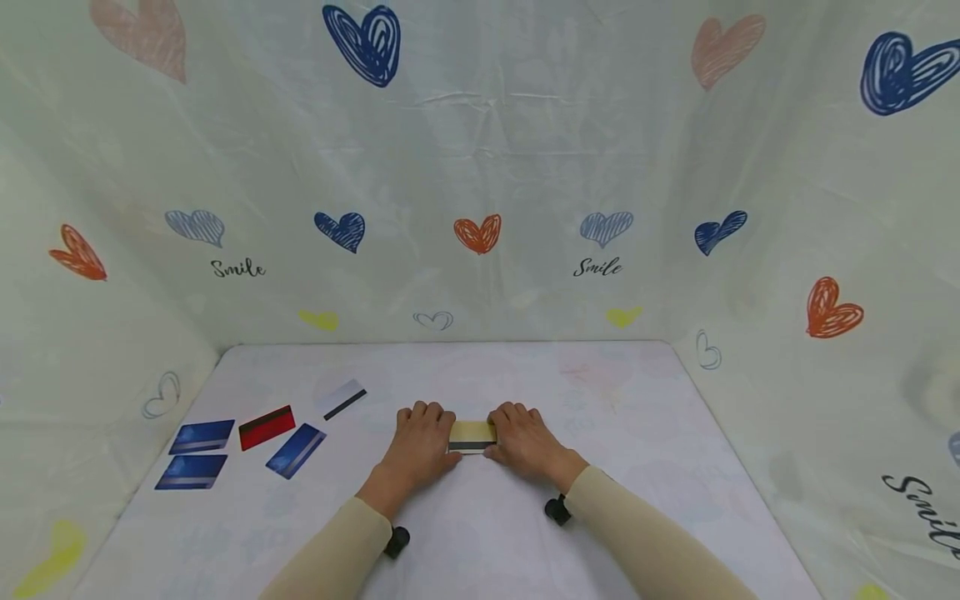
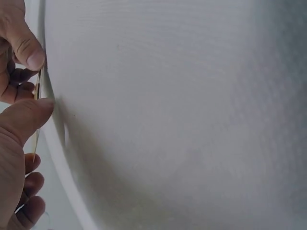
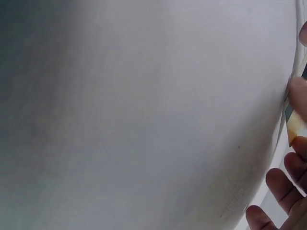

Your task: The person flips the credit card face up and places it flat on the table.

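Pinching a pale gold card point(image 1: 472, 431) by its two short ends, the left hand point(image 1: 423, 446) and the right hand point(image 1: 528, 442) face each other near the middle of the white counter point(image 1: 637, 433). Fingers on both sides are narrowed onto the card, with the thumbs on the edge nearer the person. A dark stripe runs along the card's near side, between the hands. The left wrist view shows the card almost edge-on; whether it touches the counter, I cannot tell. Only part of it shows in the right wrist view.

Well to the left of the hands, five more cards lie flat and apart. Two blue cards sit farthest left, a far blue card point(image 1: 202, 437) just beyond a near blue card point(image 1: 191, 472). To their right are a red card point(image 1: 267, 428) with a dark stripe and, near it, a slanted blue card point(image 1: 296, 451). A white card point(image 1: 345, 400) with a black stripe lies farther back.

Both forearms wear beige sleeves point(image 1: 645, 525), and a small black device point(image 1: 397, 542) shows at each wrist. Behind the counter, a pale backdrop point(image 1: 480, 125) carries hearts and the word "Smile".
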Available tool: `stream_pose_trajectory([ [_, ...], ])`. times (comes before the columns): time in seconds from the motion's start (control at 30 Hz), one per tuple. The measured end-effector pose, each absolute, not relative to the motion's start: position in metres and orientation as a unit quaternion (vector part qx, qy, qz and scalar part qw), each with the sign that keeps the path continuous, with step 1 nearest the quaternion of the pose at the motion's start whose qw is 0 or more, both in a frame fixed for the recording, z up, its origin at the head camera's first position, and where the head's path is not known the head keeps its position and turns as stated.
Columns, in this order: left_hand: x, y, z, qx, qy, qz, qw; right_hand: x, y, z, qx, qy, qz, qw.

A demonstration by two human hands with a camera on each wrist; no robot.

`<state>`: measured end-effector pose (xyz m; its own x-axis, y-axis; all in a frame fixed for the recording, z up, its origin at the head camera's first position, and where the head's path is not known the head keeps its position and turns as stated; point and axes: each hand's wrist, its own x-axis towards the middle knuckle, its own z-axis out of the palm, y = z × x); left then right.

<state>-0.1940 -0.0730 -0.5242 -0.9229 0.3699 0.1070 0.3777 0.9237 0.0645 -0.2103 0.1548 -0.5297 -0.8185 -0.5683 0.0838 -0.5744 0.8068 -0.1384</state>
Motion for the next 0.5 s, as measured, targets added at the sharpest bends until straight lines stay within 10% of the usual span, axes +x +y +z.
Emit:
stream_pose_trajectory([
  [0.5, -0.191, -0.071, -0.506, -0.203, -0.973, -0.05, 0.093, -0.212, 0.154, -0.527, 0.307, -0.946, 0.095, 0.027],
])
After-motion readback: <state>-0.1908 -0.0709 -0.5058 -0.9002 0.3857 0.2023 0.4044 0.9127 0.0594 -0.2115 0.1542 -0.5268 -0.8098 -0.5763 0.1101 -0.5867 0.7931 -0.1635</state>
